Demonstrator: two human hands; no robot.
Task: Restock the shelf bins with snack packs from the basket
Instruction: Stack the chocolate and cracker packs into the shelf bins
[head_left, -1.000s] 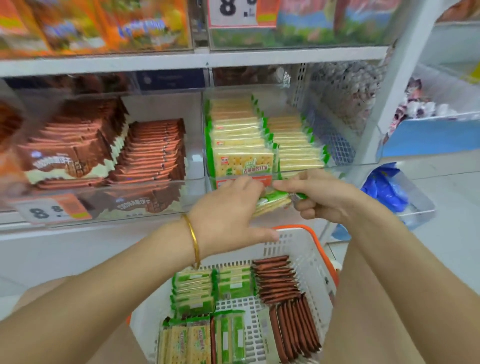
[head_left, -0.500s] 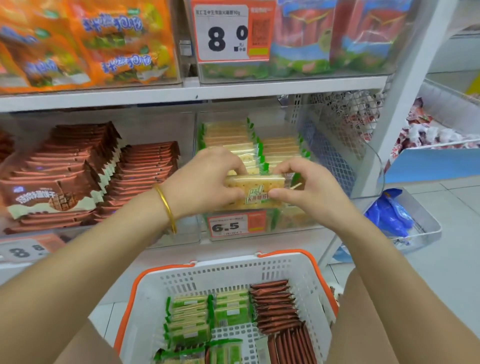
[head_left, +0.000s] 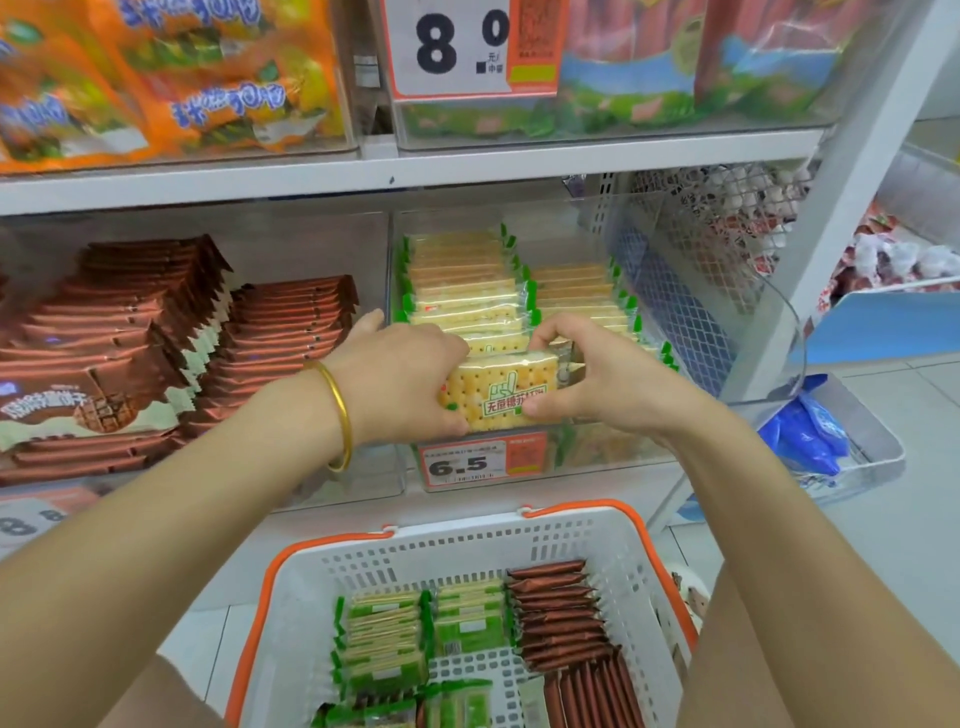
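Left hand (head_left: 400, 382) and right hand (head_left: 602, 387) pinch opposite ends of the cracker pack (head_left: 498, 392), upright at the clear bin's (head_left: 618, 449) front edge. Advisable: lower it squarely ahead of the stacked packs (head_left: 462, 291), label outward, without tipping them.

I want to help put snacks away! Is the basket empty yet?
Not empty. Green packs and brown packs lie in rows inside the basket, with some bare floor showing between them.

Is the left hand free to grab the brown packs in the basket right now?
Probably not yet: the left hand grips the cracker pack with the right hand. Nothing covers the brown packs, though.
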